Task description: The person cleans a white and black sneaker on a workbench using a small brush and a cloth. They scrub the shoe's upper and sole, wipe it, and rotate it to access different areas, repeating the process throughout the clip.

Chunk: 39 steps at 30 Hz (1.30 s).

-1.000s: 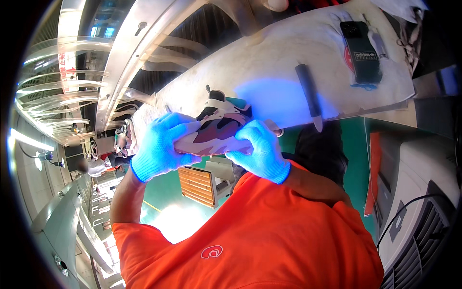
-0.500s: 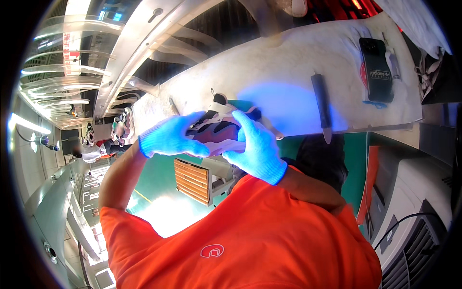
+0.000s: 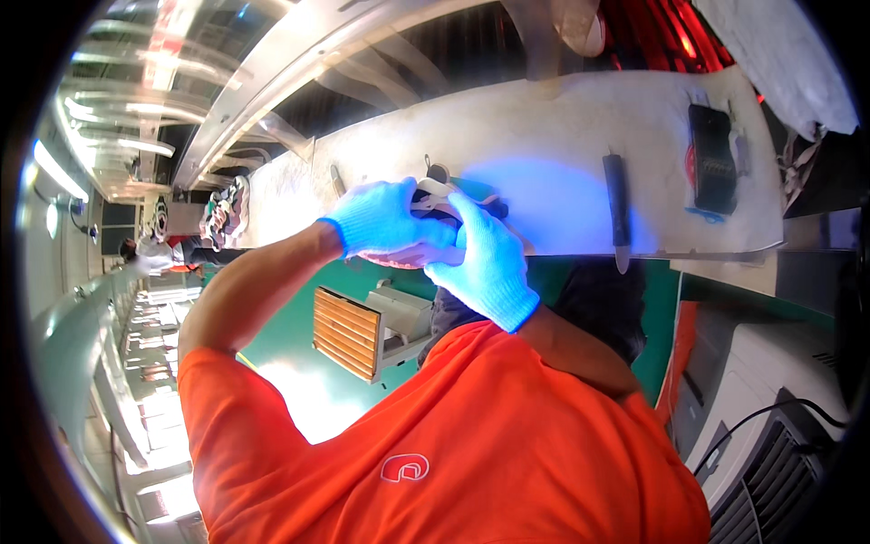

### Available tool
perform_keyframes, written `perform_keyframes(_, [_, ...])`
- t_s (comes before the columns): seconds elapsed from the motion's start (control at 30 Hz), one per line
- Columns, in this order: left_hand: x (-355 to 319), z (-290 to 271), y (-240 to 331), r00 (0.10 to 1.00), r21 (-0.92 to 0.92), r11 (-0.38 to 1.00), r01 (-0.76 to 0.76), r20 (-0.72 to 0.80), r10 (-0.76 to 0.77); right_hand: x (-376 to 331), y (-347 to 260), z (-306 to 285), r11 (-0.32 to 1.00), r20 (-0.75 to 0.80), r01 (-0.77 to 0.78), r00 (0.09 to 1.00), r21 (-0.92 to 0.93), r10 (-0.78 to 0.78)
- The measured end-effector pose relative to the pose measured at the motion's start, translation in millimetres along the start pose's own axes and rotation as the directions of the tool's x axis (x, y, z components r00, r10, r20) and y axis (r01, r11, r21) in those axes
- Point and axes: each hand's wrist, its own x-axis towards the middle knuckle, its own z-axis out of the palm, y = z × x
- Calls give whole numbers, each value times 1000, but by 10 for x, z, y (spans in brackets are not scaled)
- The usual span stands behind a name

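A sneaker (image 3: 435, 189) in white, black and muted tones is held between my gloved hands at the near edge of the worktable. My left hand (image 3: 385, 220), in a light glove tinted blue, lies across the shoe's side with its fingers reaching toward the middle. It hides much of that side; a pinkish lower edge shows beneath it. Gripping the shoe from the right is my right hand (image 3: 489, 272), in a matching glove, with one finger extended up over the upper. A pull loop stands up at the shoe's far side.
Right of the shoe, a black-handled knife (image 3: 617, 208) lies with its blade over the edge of the worktable (image 3: 535, 109). A dark phone-like object (image 3: 713, 159) lies farther right. More shoes (image 3: 225, 213) sit at the far left. Below stands a wooden-slatted stand (image 3: 347, 333).
My left hand has slid right along the shoe toward my right hand and covers more of its side. The right hand keeps its hold. The whole view has shifted slightly.
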Motion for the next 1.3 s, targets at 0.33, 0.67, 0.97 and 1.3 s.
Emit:
perform_keyframes(0.33, [-233, 358, -906, 770, -843, 208, -495, -315, 555, -587, 224, -624, 872, 24, -274, 957, 405, 289])
perform_keyframes(0.67, [-356, 2072, 390, 901, -828, -435, -353, -427, 81, -561, 63, -686, 518, 50, -314, 887, 796, 459])
perform_keyframes(0.97, [-8, 2129, 142, 879, -876, 82, -475, -476, 7, -756, -384, -888, 966, -88, -171, 978, 194, 190])
perform_keyframes(1.3, [121, 2271, -161, 734, -721, 151, -677, -645, 212, -163, -1059, -1050, 988, 394, -11, 918, 153, -51])
